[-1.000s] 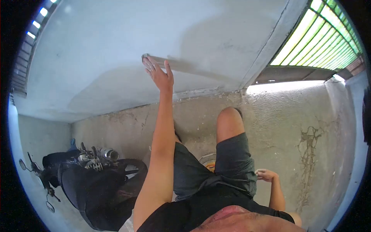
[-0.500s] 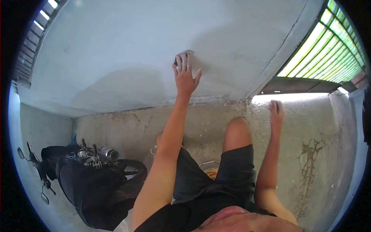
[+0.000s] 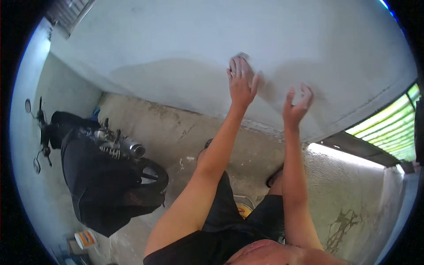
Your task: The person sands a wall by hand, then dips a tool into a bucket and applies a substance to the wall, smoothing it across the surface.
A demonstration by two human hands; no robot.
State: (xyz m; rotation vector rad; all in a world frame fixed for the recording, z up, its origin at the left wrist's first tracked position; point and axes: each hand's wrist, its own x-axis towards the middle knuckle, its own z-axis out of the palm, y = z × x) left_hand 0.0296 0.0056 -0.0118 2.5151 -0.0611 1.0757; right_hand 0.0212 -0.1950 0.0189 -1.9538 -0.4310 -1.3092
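My left hand (image 3: 241,84) is flat against the pale painted wall (image 3: 185,31), its fingers over a small grey piece of sandpaper (image 3: 243,55). Only the sandpaper's upper edge shows past the fingertips; the rest is hidden under them. Whitish dust coats the fingers. Lower and to the right, my right hand (image 3: 298,106) is raised in front of the wall, thumb and fingers apart with nothing between them. Its shadow falls on the wall close by.
A motorcycle (image 3: 148,174) partly under a black cover (image 3: 99,185) stands at the left. A white bucket (image 3: 86,239) is at lower left, and another container (image 3: 244,210) sits between my legs. At the right are a barred opening (image 3: 388,128) and cracked concrete floor (image 3: 353,190).
My view has turned and shifted. My right hand has risen from low near the barred opening to in front of the wall. My left hand stays on the sandpaper at the wall.
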